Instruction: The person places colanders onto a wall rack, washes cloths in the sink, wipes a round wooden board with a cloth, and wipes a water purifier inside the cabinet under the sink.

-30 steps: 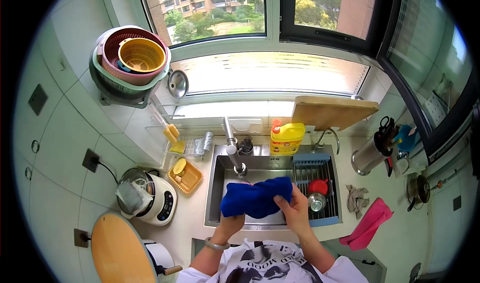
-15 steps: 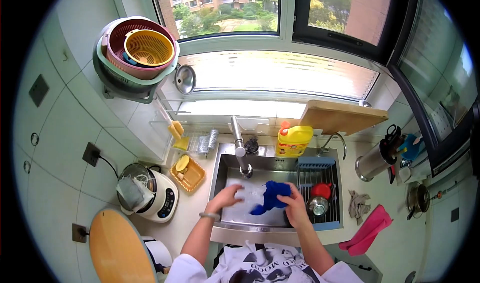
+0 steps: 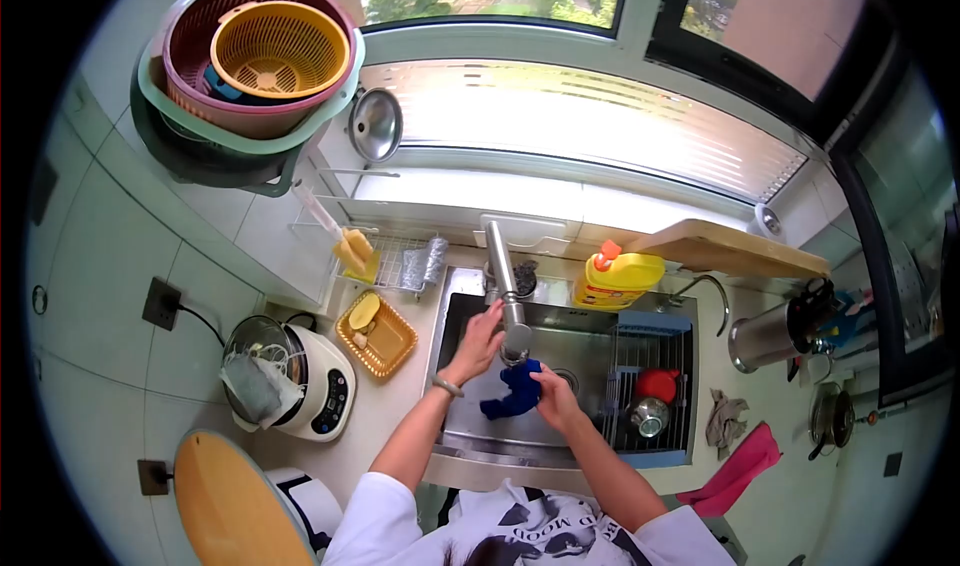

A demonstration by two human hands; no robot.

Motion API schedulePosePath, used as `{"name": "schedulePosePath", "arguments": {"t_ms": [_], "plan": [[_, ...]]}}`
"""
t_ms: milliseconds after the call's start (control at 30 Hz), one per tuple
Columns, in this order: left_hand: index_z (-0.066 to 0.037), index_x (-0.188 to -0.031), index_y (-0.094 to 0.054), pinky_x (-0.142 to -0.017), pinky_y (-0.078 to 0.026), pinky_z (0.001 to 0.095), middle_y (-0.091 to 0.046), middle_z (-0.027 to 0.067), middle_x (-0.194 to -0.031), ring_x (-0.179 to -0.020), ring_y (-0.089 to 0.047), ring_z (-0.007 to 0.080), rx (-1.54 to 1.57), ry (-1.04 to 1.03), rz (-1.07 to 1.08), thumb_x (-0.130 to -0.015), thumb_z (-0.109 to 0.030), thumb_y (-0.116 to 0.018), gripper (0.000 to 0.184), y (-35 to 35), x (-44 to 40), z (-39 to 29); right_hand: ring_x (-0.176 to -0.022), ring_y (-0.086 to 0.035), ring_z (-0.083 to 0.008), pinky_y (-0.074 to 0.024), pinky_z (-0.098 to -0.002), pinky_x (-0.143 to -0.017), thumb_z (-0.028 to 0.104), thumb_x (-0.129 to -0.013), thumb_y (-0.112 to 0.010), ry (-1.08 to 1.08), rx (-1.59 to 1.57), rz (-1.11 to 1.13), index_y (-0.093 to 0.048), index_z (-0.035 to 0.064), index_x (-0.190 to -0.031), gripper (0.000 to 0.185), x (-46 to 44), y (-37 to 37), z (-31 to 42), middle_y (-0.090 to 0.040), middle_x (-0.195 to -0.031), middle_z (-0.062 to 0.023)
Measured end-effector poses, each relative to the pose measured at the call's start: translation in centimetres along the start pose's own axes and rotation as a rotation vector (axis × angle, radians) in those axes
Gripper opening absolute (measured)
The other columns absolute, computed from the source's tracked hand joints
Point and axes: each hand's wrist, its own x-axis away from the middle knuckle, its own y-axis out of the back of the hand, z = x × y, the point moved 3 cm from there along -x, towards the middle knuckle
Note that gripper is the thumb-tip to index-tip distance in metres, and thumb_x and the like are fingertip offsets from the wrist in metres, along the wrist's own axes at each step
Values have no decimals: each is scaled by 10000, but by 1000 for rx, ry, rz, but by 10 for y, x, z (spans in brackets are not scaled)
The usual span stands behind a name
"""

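A dark blue cloth [image 3: 514,394] hangs bunched over the steel sink [image 3: 462,421], just under the faucet's [image 3: 511,318] spout. My right hand [image 3: 556,398] is closed on its right edge. With fingers stretched out, my left hand [image 3: 476,344] is up against the faucet's left side, holding nothing; whether it presses on the metal I cannot tell. The wrist below it wears a grey band. Part of the drain [image 3: 566,378] shows to the right of the cloth.
A drying rack [image 3: 625,456] with a red item [image 3: 656,382] and a metal bowl [image 3: 650,418] fills the sink's right side. Behind stand a yellow detergent jug [image 3: 617,282] and a cutting board [image 3: 735,251]. An orange basket [image 3: 388,354] lies left; a pink cloth [image 3: 733,472] lies right.
My left hand has moved up to the faucet. My right hand has brought the blue cloth left, beneath the spout. The head view has shifted closer and tilted.
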Motion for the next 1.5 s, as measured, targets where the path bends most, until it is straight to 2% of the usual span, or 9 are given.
{"name": "schedulePosePath", "arguments": {"t_ms": [367, 700, 933, 1067, 1167, 1300, 1333, 1367, 1500], "plan": [[-35, -1109, -602, -837, -465, 299, -664, 106, -979, -939, -616, 186, 428, 558, 31, -974, -310, -490, 326, -2, 29, -8, -873, -574, -93, -444, -248, -805, 136, -874, -602, 126, 345, -154, -578, 78, -1146, 279, -54, -9, 6, -621, -955, 14], [-40, -1011, -577, -681, -475, 378, -639, 185, -835, -793, -639, 333, 379, 472, -72, -939, -261, -537, 236, -22, 31, -14, -667, -608, -106, -499, -274, -641, 144, -894, -605, 454, 1122, -354, -683, 9, -1062, 230, -132, -23, 60, -687, -768, -52], [-28, -995, -569, -708, -473, 396, -642, 167, -857, -784, -621, 346, 236, 411, -183, -880, -208, -593, 215, -23, 30, -25, -707, -623, -116, -496, -286, -662, 243, -920, -579, 619, 974, -326, -678, -5, -1040, 293, -109, 12, 25, -692, -808, -75], [7, -954, -594, -771, -440, 434, -650, 181, -864, -768, -614, 368, 30, 236, -399, -808, -162, -628, 226, -36, 29, -55, -756, -629, -183, -512, -339, -720, 353, -959, -484, 41, 597, -365, -640, 6, -1049, 391, -79, 26, -19, -655, -807, -44], [14, -828, -622, -746, -444, 447, -648, 197, -799, -762, -621, 374, 111, 212, -295, -805, -177, -635, 193, -67, 39, -79, -951, -620, -244, -499, -407, -880, 410, -962, -451, -273, -577, 474, -589, 14, -1109, 444, -121, 101, -81, -643, -949, -90], [16, -740, -624, -696, -455, 460, -638, 208, -760, -758, -622, 374, 308, 337, -344, -873, -253, -604, 301, -57, 25, -33, -1282, -414, -246, -292, -432, -1125, 358, -988, -431, -229, -631, -77, -489, 17, -1250, 434, -76, 45, -76, -538, -1252, -100], [-7, -750, -614, -598, -449, 402, -602, 179, -739, -654, -570, 346, 468, 727, -295, -918, -285, -568, 328, -50, 22, -2, -1267, -432, -237, -296, -422, -1124, 327, -983, -449, -58, -453, -164, -487, 16, -1261, 419, -67, 21, -76, -541, -1256, -100], [2, -736, -622, -620, -447, 416, -621, 186, -774, -709, -612, 308, 51, 639, -406, -945, -294, -514, 378, -53, 20, 21, -1251, -451, -227, -300, -413, -1122, 296, -979, -466, 113, -269, -241, -485, 14, -1272, 407, -63, 14, -73, -544, -1260, -99], [-29, -870, -595, -724, -438, 434, -629, 162, -886, -853, -580, 344, -70, 479, -571, -919, -351, -546, 329, -103, 33, -3, -1232, -472, -215, -329, -376, -1097, 280, -974, -437, 54, -157, 85, -473, 80, -1303, 386, -106, 102, -74, -506, -1324, -92]]}}
